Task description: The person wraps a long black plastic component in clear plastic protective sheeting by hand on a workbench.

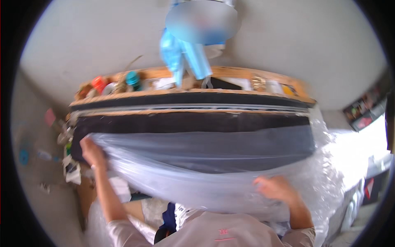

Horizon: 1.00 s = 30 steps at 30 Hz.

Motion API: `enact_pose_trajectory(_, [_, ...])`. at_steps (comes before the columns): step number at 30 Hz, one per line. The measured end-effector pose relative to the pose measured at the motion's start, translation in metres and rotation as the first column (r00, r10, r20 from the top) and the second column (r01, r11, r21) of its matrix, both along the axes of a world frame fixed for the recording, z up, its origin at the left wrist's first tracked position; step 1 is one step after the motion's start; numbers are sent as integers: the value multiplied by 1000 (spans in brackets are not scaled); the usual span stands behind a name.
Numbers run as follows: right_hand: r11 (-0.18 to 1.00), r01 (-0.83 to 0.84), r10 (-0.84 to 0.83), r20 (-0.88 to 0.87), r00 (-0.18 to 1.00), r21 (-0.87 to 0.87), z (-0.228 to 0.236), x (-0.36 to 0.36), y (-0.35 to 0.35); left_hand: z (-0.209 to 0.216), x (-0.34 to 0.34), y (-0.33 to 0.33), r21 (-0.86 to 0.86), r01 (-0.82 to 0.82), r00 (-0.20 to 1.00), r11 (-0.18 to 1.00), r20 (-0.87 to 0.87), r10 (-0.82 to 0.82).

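Note:
A thin translucent plastic sheet [185,181] stretches in folds across a long dark board-like surface [197,121]. On the left side my left hand [92,153] is closed on the sheet's corner, above the dark surface's left end. Lower and to the right, my right hand [277,189] is curled with fingers closed on the sheet, nearer my body. Motion blurs its fingertips a little. Between the hands the film hangs loosely, wrinkled towards the left and sagging towards me.
Behind the dark surface runs a wooden shelf [230,71] with a teal-capped bottle [133,79], an orange item [99,84] and other small things. Blue cloth or plastic [185,53] hangs over it. Bubble wrap [325,177] bunches along the right side. Papers lie at lower left.

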State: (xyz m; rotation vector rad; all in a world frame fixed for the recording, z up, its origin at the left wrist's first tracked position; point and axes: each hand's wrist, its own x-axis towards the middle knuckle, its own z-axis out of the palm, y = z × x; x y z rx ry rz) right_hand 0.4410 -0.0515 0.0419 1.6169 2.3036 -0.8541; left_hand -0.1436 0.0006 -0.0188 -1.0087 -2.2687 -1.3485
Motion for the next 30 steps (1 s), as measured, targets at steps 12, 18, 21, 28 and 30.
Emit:
enact_pose_trajectory(12, [196, 926, -248, -897, 366, 324, 103, 204, 111, -53, -113, 11, -631, -173, 984, 756, -70, 166])
enact_pose_trajectory(18, [620, 386, -563, 45, 825, 683, -38, 153, 68, -66, -158, -11, -618, -225, 971, 754, -81, 223])
enact_pose_trajectory(21, [435, 635, -868, 109, 485, 638, -74, 216, -2, -53, -147, -8, -606, -230, 968, 761, -58, 246])
enact_pose_trajectory(28, [610, 302, -383, -62, 922, 733, -41, 113, 81, -46, -173, -28, -583, -192, 945, 790, -326, -11])
enact_pose_trajectory(30, [605, 279, -404, -15, 915, 746, -55, 125, 86, -19, -116, -13, -432, -222, 974, 874, -133, 181])
